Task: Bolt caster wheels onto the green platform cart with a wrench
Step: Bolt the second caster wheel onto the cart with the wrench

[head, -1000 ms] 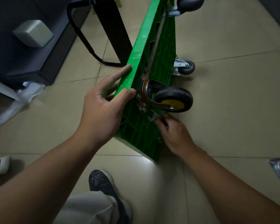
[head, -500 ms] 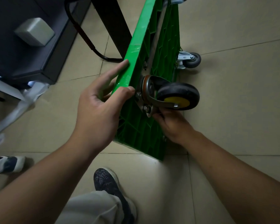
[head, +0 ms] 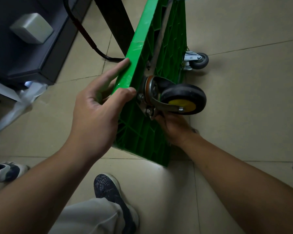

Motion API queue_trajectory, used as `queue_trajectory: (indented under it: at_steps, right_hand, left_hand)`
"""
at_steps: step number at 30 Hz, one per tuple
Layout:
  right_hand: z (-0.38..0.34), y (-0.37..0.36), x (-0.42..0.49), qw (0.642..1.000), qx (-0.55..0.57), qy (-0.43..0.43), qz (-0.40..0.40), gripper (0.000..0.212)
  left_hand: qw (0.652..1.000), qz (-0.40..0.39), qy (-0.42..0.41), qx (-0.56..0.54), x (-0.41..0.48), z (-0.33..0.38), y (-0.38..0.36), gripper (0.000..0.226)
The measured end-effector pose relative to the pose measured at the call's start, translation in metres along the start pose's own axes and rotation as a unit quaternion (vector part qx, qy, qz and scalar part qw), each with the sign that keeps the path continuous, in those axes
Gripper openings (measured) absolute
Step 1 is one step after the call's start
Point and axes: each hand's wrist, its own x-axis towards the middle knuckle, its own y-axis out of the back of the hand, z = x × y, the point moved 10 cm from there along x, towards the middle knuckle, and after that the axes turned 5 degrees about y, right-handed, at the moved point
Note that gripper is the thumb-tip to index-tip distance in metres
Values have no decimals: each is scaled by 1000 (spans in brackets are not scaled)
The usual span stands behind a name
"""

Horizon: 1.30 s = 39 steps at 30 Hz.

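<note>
we could read no text, label, brand, number or sign. the green platform cart (head: 139, 53), the caster wheel (head: 183, 97) with its yellow hub, and the grey box (head: 31, 27) on the dark cabinet showed us no writing that we could make out.

The ribbed plastic platform cart (head: 142, 130) was bright green. Its large rubber caster wheel (head: 184, 98) was black with a yellow hub; the small caster (head: 199, 61) grey. Beige tiles covered the floor (head: 243, 98).
</note>
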Motion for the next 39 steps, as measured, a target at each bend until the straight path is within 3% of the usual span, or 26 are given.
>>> queue_trajectory:
  at_steps: [10, 13, 16, 23, 28, 31, 33, 36, 39]
  right_hand:
    - [-4, 4, 5, 996, -81, 35, 7, 88]
    - [-3, -3, 2, 999, -29, 25, 17, 68]
    - [-10, 0, -10, 993, 13, 43, 113, 49]
    - [-17, -1, -33, 976, 116, 22, 183, 21]
    - [-19, -9, -34, 973, 147, -4, 176, 35]
    - [-21, -1, -30, 977, 118, 18, 176, 26]
    - [-12, 8, -27, 981, 78, 24, 178, 33]
    - [-5, 10, -20, 988, 66, 30, 138, 51]
    - [-7, 8, -17, 990, 74, 44, 112, 50]
  left_hand:
    - [1000, 13, 7, -13, 0, -4, 2, 49]
    - [1000, 12, 8, -19, 1, -5, 2, 49]
    - [1000, 11, 4, -21, 2, -4, 1, 49]
    - [1000, 8, -2, -8, 0, -2, 2, 48]
    - [1000, 7, -10, -8, 0, 2, 0, 48]
    - [1000, 5, -11, -3, 1, 1, 1, 48]
    - [1000, -1, -9, -3, 1, 0, 0, 48]
    - [1000, 1, -8, -5, 1, -2, 2, 48]
    - [1000, 1, -2, -16, 2, -4, 2, 48]
